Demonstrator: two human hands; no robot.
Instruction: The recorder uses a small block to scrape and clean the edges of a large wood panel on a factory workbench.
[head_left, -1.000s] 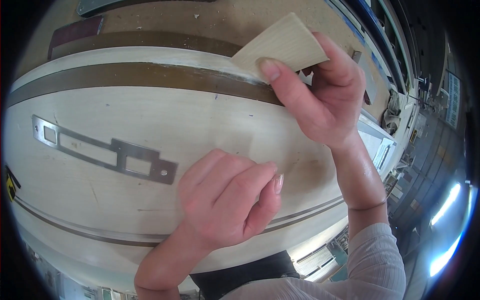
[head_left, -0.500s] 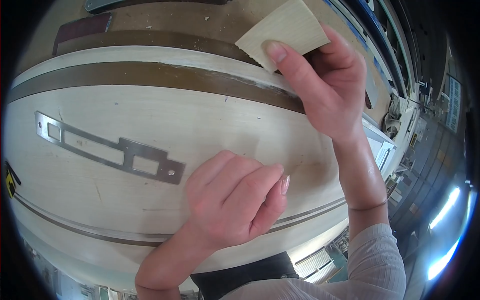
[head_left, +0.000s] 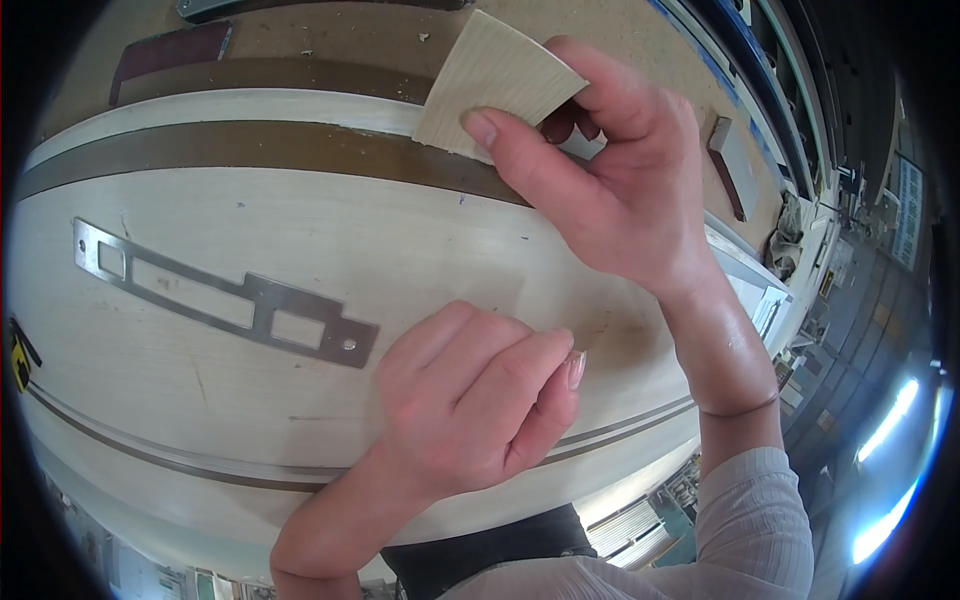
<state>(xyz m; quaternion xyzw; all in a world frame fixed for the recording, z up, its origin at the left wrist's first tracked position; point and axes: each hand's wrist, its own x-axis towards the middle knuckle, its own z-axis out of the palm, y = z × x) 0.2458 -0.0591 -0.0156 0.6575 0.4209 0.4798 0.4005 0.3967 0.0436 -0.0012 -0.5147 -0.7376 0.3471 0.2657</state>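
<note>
My right hand (head_left: 610, 190) holds a thin pale piece of wood veneer (head_left: 490, 80) between thumb and fingers, lifted over the far side of a large pale wooden panel (head_left: 300, 250). My left hand (head_left: 470, 400) rests on the panel's near part with its fingers curled together and pressed down; nothing shows inside it. A dark brown strip (head_left: 250, 150) runs along the panel's far edge. A flat metal plate with rectangular cut-outs (head_left: 220, 295) lies on the panel to the left of my left hand.
A thin dark groove line (head_left: 200, 460) follows the panel's near edge. Beyond the panel lies a chipboard bench top (head_left: 330, 40) with a dark reddish strip (head_left: 165, 50). A small wooden block (head_left: 725, 165) sits at the right. Shelving and bright lights stand at the far right.
My right hand has lifted the veneer piece a little higher and toward the far edge. My left hand has stayed pressed on the panel, almost still.
</note>
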